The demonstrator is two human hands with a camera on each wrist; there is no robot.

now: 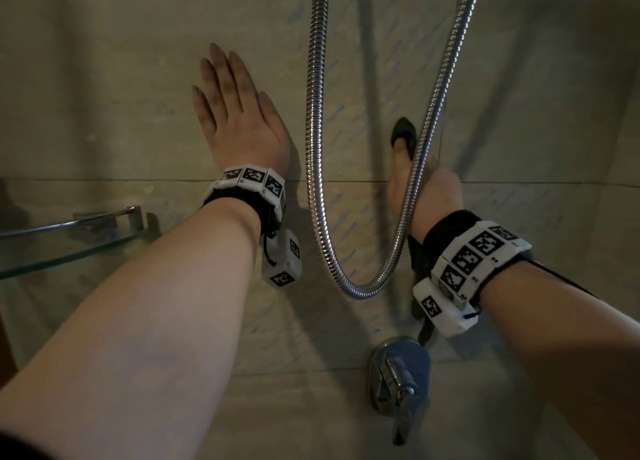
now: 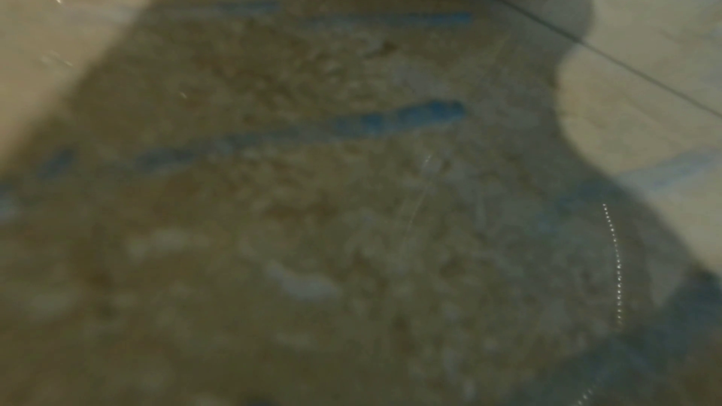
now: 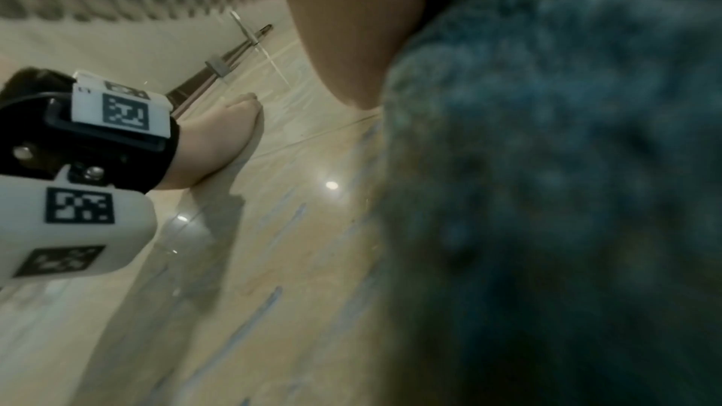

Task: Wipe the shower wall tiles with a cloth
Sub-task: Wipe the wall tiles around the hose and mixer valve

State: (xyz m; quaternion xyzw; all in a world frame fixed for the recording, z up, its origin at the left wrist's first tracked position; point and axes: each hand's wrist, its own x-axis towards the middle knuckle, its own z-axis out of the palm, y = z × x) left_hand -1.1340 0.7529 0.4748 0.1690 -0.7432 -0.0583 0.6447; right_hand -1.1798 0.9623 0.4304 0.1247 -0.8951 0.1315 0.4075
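Teal fuzzy cloth (image 3: 547, 181) fills only the right-wrist view.

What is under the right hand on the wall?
A dark cloth shows past the fingertips of the right hand, against the wall tiles. The hand covers most of it; the tile beneath is hidden.

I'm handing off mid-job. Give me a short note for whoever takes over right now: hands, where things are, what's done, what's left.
Left hand: flat on the wall tiles, fingers straight, holding nothing.
Right hand: holds the dark cloth against the tiles, behind the right run of the shower hose loop.
Blue streaks cover the tiles around the hose and down toward the tap. The glass shelf is on the left.
Done: cannot tell how much is wiped.
Left: clear the blue streaks, then the rest of the tiles.
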